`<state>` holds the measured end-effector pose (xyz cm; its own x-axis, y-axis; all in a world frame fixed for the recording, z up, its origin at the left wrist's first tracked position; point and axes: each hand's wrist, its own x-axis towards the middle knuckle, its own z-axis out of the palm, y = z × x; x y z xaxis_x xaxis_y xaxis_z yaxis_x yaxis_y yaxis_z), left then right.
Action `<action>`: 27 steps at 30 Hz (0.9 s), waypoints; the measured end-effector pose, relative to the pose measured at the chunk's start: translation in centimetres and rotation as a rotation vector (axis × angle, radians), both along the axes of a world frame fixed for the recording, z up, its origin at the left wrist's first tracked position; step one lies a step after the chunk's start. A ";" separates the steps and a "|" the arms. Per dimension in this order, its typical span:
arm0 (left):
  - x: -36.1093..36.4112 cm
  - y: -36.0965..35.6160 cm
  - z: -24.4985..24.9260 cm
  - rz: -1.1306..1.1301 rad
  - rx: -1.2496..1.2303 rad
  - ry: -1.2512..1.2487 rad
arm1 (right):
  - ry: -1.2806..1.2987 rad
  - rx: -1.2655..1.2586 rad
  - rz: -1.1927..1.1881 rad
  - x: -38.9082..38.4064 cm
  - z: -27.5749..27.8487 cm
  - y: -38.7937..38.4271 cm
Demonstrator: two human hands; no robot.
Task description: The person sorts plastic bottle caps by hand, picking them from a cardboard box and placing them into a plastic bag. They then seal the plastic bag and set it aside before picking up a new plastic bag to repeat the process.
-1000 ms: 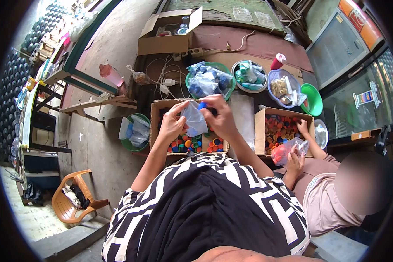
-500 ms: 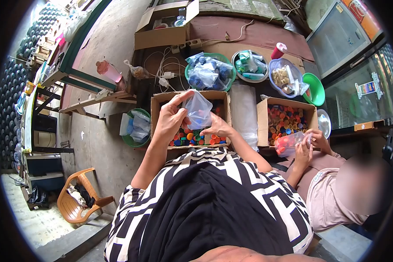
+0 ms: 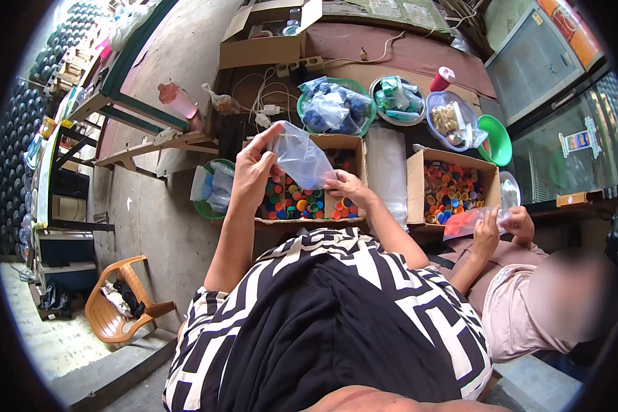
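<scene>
A clear plastic bag (image 3: 302,159) is stretched between my two hands, above a cardboard box (image 3: 362,165) of colourful bottle caps (image 3: 299,204). My left hand (image 3: 254,170) is closed on the bag's left end, its index finger pointing up along the edge. At the lower right corner, the thumb and fingers of my right hand (image 3: 350,189) pinch the bag. It looks empty, with the caps lying below it. Part of the box's back wall is hidden by the bag.
Right of me, another person's hands (image 3: 491,232) hold a bag with red caps beside a second box (image 3: 416,189) of caps. Behind stand a green basin (image 3: 369,103) of bagged blue items and a purple basin (image 3: 432,130). A plastic chair (image 3: 106,319) stands at left.
My hands have moved apart, my left one to the left, and the bag is now drawn out longer between them. The other person's bag has shifted slightly to the right.
</scene>
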<state>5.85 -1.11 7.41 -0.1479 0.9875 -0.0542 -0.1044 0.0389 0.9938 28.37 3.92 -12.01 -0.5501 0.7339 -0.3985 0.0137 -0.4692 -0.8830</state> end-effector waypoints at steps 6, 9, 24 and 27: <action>-2.1 -0.5 -2.6 0.095 -0.084 -0.017 | -1.121 0.901 0.460 0.8 -6.1 -2.1; -2.9 0.1 -3.1 0.175 -0.087 -0.021 | -1.244 0.901 0.462 -0.1 -7.0 -2.8; -3.0 -10.7 -17.8 -0.017 -0.244 0.340 | -1.130 0.779 0.324 -0.2 -6.4 -2.7; -2.3 -13.3 -20.3 0.013 -0.295 0.246 | -1.079 0.697 0.262 -0.3 -5.4 -2.8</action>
<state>3.55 -14.40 -12.85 -0.2038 0.9330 -0.2968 0.1334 0.3268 0.9356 28.05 1.12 -17.40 -0.3522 0.8840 -0.3076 0.8820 0.2035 -0.4250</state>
